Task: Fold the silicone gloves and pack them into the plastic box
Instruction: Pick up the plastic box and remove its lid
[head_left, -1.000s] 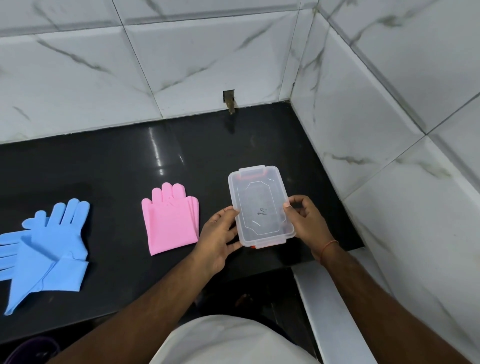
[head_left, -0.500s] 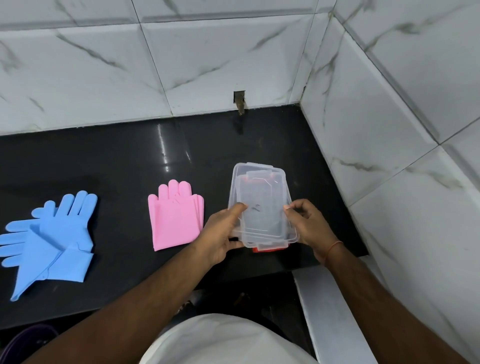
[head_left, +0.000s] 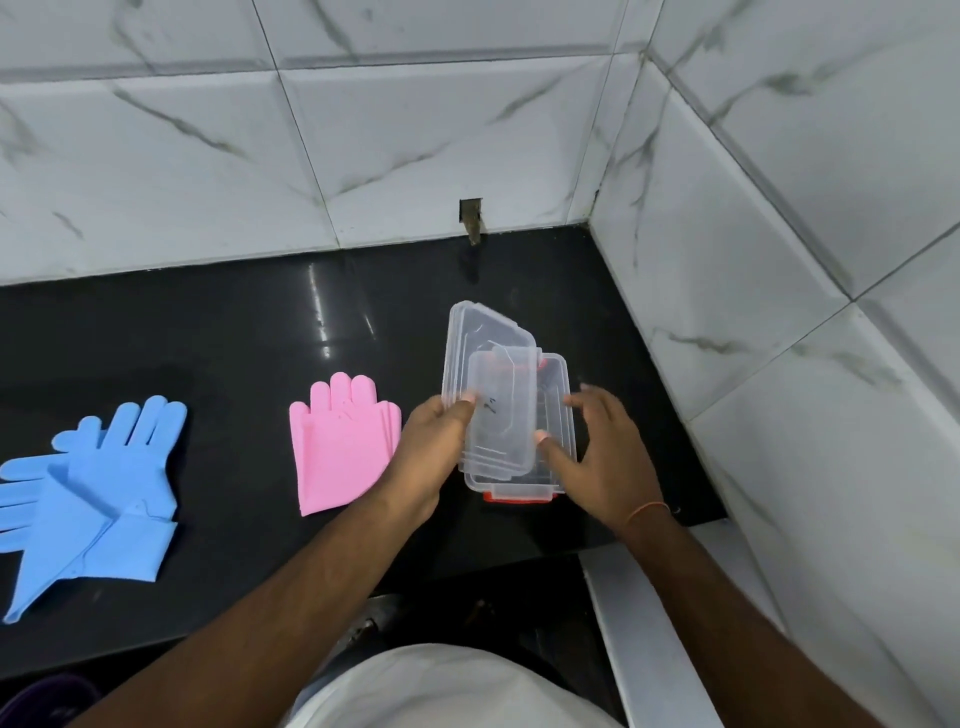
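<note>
The plastic box (head_left: 556, 415) sits on the black counter (head_left: 234, 338) near the corner, its clear lid (head_left: 485, 364) tilted up, pinched by the left hand (head_left: 434, 452); the right hand (head_left: 597, 452) spreads loosely against the box. Best lift the lid clear and set it aside, away from the folded pink gloves (head_left: 343, 447).

The lid (head_left: 485, 384) has come off the box (head_left: 558, 415). A second ago it sat shut on top, both hands pressed to its sides; half a second ago its near end was lifting. Now the left hand (head_left: 434, 457) holds it by the left edge, thumb on top, tilted and swung toward the back left, so it only partly overlaps the open box. The right hand (head_left: 605, 457) has let go of the lid and spreads against the box's right side, thumb on the lid's near right edge
</note>
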